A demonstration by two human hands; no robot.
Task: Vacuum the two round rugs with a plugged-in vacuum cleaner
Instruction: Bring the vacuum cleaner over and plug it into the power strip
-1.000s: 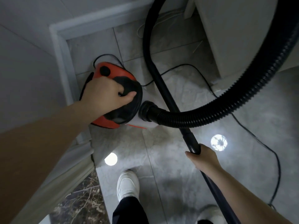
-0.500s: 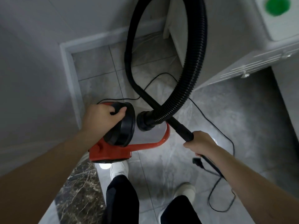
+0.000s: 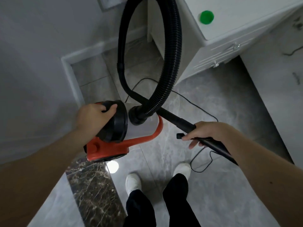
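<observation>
The red and black vacuum cleaner [image 3: 114, 141] hangs above the floor at centre left, carried by its black top handle in my left hand [image 3: 94, 115]. Its ribbed black hose [image 3: 173, 51] loops up and over from the canister's front. My right hand [image 3: 206, 131] grips the black wand [image 3: 177, 119], which runs diagonally down to the right. A thin black power cord [image 3: 196, 105] trails on the floor, and its plug [image 3: 179, 135] dangles near my right fingers. No round rug is in view.
A white cabinet [image 3: 229, 51] with a green round object [image 3: 207, 16] on top stands at the upper right. Grey wall and white baseboard [image 3: 72, 76] close the left side. A dark marble threshold strip [image 3: 91, 185] lies by my white shoes [image 3: 133, 181].
The vacuum has been lifted off the floor corner and carried back towards me. My view has tilted up, showing more of the cabinet. The plug now hangs by my right hand.
</observation>
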